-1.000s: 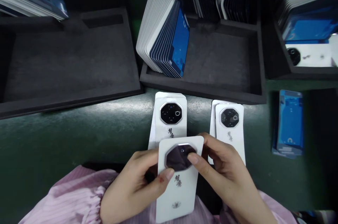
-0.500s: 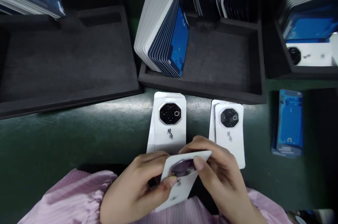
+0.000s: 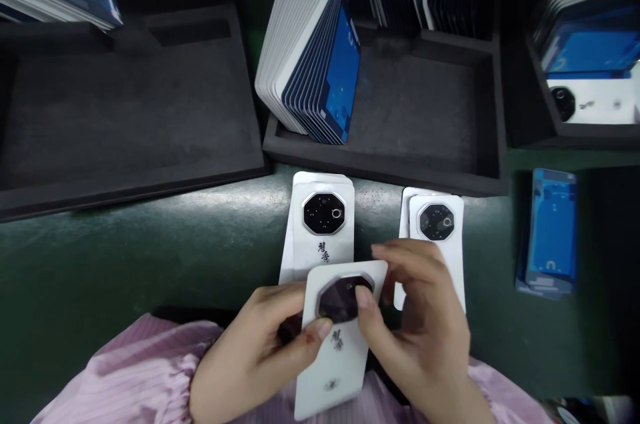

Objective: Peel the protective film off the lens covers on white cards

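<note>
My left hand (image 3: 265, 344) is closed on a white phone back cover (image 3: 345, 364), thumb on its face and fingers behind its left edge. The cover is tilted toward me, with a dark octagonal camera window at the top and dark lettering below. The thumb of my right hand (image 3: 415, 311) presses on the window's right part; its index finger is raised by the upper right corner, and the other fingertips are partly hidden. Just beyond lies a small stack of similar white covers (image 3: 320, 253). Another stack of white covers (image 3: 453, 257) is partly behind my right hand.
A black tray (image 3: 380, 161) at the back holds upright rows of white and dark panels (image 3: 305, 57) with a blue-filmed front. Another black tray (image 3: 130, 111) is at left. Blue-filmed panels (image 3: 553, 224) lie at right, near a black bin (image 3: 595, 136) with more covers.
The cover has tipped to show more of its face, and has come slightly lower. My right hand's fingers have loosened and lifted at its upper right corner, while the thumb stays on the window.
</note>
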Motion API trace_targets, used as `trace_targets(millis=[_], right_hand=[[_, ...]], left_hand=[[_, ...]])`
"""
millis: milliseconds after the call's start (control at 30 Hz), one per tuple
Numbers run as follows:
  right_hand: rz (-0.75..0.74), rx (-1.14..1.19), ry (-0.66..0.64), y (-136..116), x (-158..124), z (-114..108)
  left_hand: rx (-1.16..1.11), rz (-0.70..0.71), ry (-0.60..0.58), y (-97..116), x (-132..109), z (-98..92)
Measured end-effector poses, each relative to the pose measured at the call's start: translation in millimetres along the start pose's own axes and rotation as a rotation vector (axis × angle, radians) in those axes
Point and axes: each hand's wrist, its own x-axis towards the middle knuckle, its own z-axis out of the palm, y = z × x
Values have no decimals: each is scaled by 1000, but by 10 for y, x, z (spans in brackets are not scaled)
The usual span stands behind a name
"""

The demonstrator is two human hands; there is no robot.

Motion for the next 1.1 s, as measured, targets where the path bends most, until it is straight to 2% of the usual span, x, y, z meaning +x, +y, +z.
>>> trace_targets(millis=[67,133,433,567,733,900,1100], right_hand=[[-119,-182,99,5,-1,11],[-153,-271,103,0,5,8],[10,-148,-93,-32,65,-101],[-112,-210,-112,-15,68,-124],[-263,-251,-269,15,78,-164],[-261,-259,-270,12,80,-183],[-301,-241,-242,9,90,-179]], left_hand=[[-6,-7,20,-3,5,4],[17,24,38,-4,4,5],[160,84,14,27,-7,5],[176,88,37,44,-9,-4],[55,-23,46,-11,-92,9],[153,56,117,-75,-166,33],[254,170,154,-50,-128,19]])
